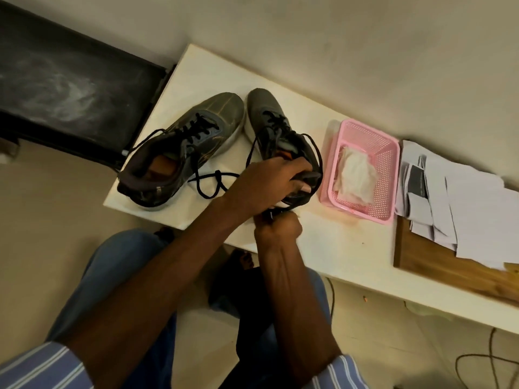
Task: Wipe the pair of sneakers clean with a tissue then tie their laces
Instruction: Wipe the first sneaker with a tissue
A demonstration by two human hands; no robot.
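Grey sneakers with black laces sit side by side on the pale surface (331, 242), toes pointing toward the wall at the top of the frame. The left sneaker (179, 147) lies close to the surface's left corner, its heel nearly at the near edge, loose laces trailing into the gap between the pair. The left hand (269, 181) reaches across and wraps its grip around the heel collar of the right sneaker (269, 122). The right hand (276, 228), at the near edge of the surface just below that heel, has its grip clenched on something small and white; whether it is a tissue I cannot tell. Just right of the held sneaker stands a pink basket (390, 153) with crumpled tissues (355, 175) inside. Further right, white papers (477, 214) overlap a wooden board (421, 265). Bare surface lies in front of the basket.
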